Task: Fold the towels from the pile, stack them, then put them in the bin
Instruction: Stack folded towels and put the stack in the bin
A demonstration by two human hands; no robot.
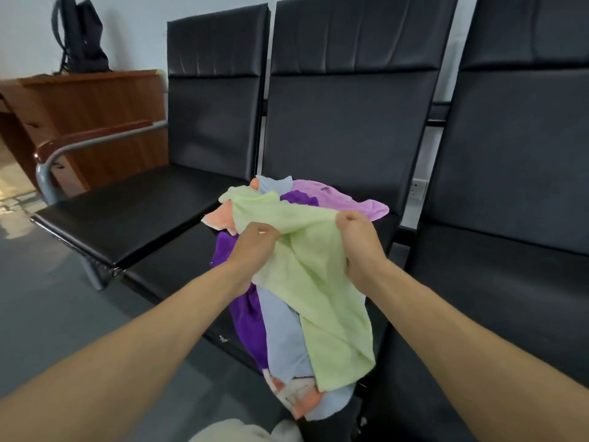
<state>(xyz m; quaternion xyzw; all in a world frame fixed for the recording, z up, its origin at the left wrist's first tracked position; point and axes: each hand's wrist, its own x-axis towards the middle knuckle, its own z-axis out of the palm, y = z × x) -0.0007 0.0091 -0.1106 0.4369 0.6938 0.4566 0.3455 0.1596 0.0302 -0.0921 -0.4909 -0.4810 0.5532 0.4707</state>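
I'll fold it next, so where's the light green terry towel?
Centre of the head view: the left hand and right hand grip the light green terry towel above the coloured towel pile on the middle black seat.

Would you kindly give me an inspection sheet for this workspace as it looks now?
Surface: black bench seat, the middle of three, carrying the pile.
Job's things: green towel held up over the pile; purple towel, blue towel, lilac towel and orange towel lie crumpled; no bin or folded stack in view.
Clutter: pale cloth at the bottom edge, nature unclear.
Grippers: left hand and right hand each grip the green towel.
Cables: nothing seen.
Surroundings: backpack on a wooden desk; wall socket behind the bench.
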